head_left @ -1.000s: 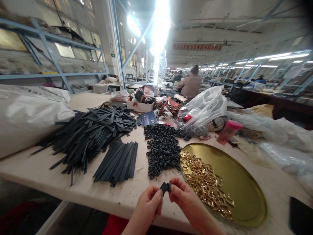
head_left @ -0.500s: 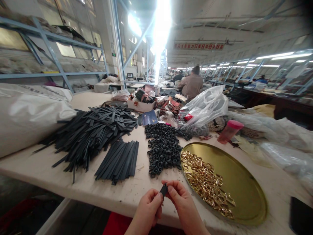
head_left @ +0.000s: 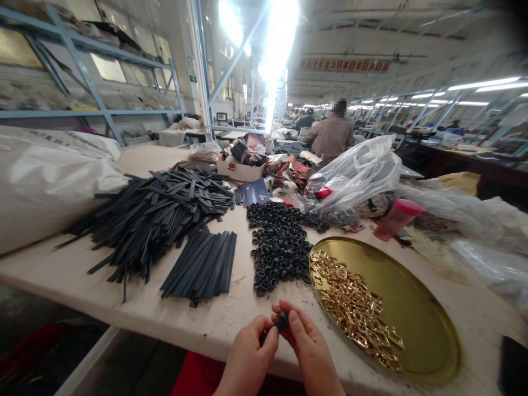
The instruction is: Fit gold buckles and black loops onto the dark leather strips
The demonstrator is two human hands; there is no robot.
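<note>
Pinching the dark piece [head_left: 281, 321] above the counter's [head_left: 206, 324] near edge, left grip [head_left: 254, 344] and right grip [head_left: 303, 334] both closed on it, we judge light, even pressure best against slipping.

Bright tube lights [head_left: 280, 33] burned overhead, several at right. Blue metal shelving [head_left: 49, 114] stood at left, before windows [head_left: 108, 67]; a banner [head_left: 344, 65] with red characters hung beneath the pale ceiling [head_left: 346, 33]. A pale worktop [head_left: 218, 324] spanned the foreground.
</note>
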